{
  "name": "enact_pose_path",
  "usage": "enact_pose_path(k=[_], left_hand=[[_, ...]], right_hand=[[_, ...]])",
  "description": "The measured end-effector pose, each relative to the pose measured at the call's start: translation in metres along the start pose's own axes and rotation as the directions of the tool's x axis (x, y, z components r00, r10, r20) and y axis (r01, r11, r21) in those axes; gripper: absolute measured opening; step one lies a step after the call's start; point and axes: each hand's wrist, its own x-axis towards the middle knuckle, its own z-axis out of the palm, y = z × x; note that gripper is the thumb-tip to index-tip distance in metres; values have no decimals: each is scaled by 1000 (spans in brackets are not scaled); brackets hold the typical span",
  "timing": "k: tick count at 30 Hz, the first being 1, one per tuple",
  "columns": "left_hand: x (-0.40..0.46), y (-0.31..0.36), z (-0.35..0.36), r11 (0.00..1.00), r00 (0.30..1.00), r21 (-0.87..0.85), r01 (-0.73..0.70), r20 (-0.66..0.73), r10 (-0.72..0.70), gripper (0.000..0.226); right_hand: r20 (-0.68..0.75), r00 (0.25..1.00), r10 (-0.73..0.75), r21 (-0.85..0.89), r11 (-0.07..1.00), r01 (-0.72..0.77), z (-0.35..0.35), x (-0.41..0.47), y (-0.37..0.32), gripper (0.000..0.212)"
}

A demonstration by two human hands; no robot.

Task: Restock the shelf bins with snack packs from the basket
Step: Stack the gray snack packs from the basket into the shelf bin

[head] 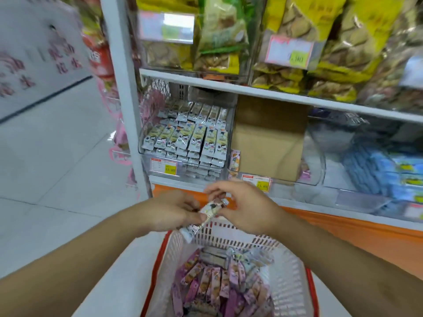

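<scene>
a white snack pack (pixel 207 213) is pinched between the left hand (pixel 174 211) and right hand (pixel 242 207) above the white basket (pixel 286 282) of what look like pink packs (pixel 212 284), the full clear bin (pixel 187 143) at twelve o'clock.

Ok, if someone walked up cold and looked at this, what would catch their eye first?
Probably the two hands, left hand and right hand, meeting in the centre over the white basket and holding a pale snack pack between them. Next, the pink packs piled in the basket below, and the clear shelf bin behind, filled with rows of matching pale packs.
</scene>
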Motion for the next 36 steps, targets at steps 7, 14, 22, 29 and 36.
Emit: enact_pose_path(k=[7,14,22,29,36], left_hand=[[-26,16,-19,860,950,-494,-128,-309,-36,23],[-14,7,-41,822,912,-541,-178,-405,-70,35],[5,-3,-83,765,808,-605,-221,-553,-204,31],[20,-22,-99,904,653,-426,-25,-692,-308,35],[30,-29,-97,903,688,-429,-12,-659,-304,26]], right_hand=[[-135,991,-24,-28,999,20,-27,9,-59,67],[-200,980,-6,-50,999,-4,-19,44,-77,80],[-251,968,28,-29,999,-37,-28,105,-85,84],[-188,977,98,-26,994,-105,-35,187,-77,96],[-138,967,215,-144,961,-234,-27,219,-49,99]])
